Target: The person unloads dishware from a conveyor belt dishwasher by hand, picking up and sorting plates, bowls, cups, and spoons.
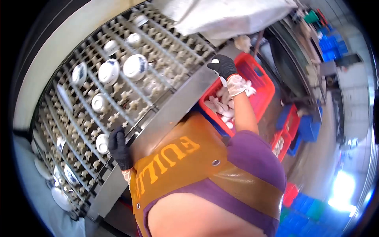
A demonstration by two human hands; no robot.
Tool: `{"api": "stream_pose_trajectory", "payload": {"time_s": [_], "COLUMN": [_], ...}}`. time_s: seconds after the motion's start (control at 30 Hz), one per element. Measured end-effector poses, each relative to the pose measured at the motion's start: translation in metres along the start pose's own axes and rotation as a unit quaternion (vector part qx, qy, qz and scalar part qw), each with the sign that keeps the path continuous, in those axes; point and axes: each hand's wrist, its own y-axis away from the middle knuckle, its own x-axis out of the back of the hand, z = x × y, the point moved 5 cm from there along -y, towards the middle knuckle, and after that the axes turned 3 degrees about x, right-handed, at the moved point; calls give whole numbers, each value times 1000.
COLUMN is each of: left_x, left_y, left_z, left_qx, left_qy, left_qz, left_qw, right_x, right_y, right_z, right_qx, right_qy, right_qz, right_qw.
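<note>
My left hand [119, 149], in a dark glove, is at the conveyor's near edge, right beside a small white bowl [102, 143]. Its fingers are stretched out, and I see nothing held in them. My right hand [223, 66], also dark-gloved, is closed around a white spoon [223, 81] above the corner of a red basket [265, 87]. White spoons [221, 103] lie heaped in that basket. More white bowls, some with blue patterns [135, 67], sit on the pegged conveyor [130, 96].
A metal ledge [179, 100] runs between my body and the conveyor. White sheeting [225, 17] hangs at the top. To the right stand another red basket [290, 128] and a blue crate [309, 127]. Stacked blue crates [306, 215] are at the lower right.
</note>
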Motion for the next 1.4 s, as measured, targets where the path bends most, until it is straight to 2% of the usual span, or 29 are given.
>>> {"api": "stream_pose_trajectory", "payload": {"time_s": [0.07,0.13,0.17,0.2,0.23,0.27,0.3,0.33,0.37,0.43,0.47,0.5,0.53,0.57,0.6,0.67,0.7,0.77,0.8,0.87,0.9,0.93,1.03,1.07,1.13,1.23,1.3,1.4], "left_x": [-8,-10,-14,-25,-23,-5,-16,-30,-39,-41,-43,-42,-56,-56,-56,-43,-41,-58,-67,-87,-94,-98,-108,-110,-109,-108,-107,-104], "left_y": [0,-2,-1,3,-3,-23,-21,-13,-13,-20,-24,-33,-18,-12,-14,-23,-21,-18,-17,-17,-18,-19,-21,-22,-25,-29,-31,-30], "left_z": [12,2,7,15,6,-42,-32,-19,-12,-21,-21,-30,-5,4,-2,-20,-30,-22,-12,-2,2,6,11,13,17,23,27,28], "left_qx": [-49,-34,-78,-72,-112,-80,-161,-97,-117,-195,-130,-227,-175,-322,-339,-292,-391,-416,-400,-386,-385,-384,-379,-379,-380,-384,-382,-380], "left_qy": [-64,-59,-101,-94,-160,-162,-218,-208,-290,-339,-341,-364,-418,-457,-455,-466,-492,-469,-461,-459,-458,-458,-455,-452,-450,-454,-454,-453], "left_qz": [-20,-24,-29,-10,2,-30,4,-16,-43,-21,-43,-1,3,64,56,169,315,310,266,226,215,205,184,179,160,127,110,88], "left_qw": [997,997,991,993,981,983,963,973,949,920,930,903,891,826,822,818,711,715,746,767,772,775,784,788,792,794,797,801], "right_x": [2,0,-6,-15,-26,-33,-42,-53,-57,-59,-62,-79,-51,-72,-93,-79,-88,-66,-63,-61,-64,-71,-90,-79,-92,-5,69,124], "right_y": [32,64,80,92,100,101,99,91,81,63,54,44,44,45,46,49,48,52,51,49,47,39,15,6,-25,-75,-106,-139], "right_z": [46,70,77,80,75,69,61,52,42,22,13,9,-20,-26,-32,-51,-50,-49,-52,-53,-51,-44,-42,-46,-41,-88,-127,-166], "right_qx": [-85,-103,-103,-99,-86,-71,-57,-37,-24,8,27,101,81,130,178,194,216,235,250,258,257,252,353,376,472,477,510,538], "right_qy": [66,44,20,-17,-64,-102,-130,-147,-145,-105,-91,-26,-42,-52,-61,-17,-44,-67,-64,-45,-96,-100,-115,-50,-138,-15,77,127], "right_qz": [-40,-2,10,29,57,86,111,133,142,142,136,152,66,80,93,-5,35,68,93,87,131,134,14,-101,-23,-68,-60,-41], "right_qw": [993,994,994,995,993,988,984,979,979,984,986,983,994,987,978,981,975,967,962,961,953,953,929,920,870,876,854,832]}}
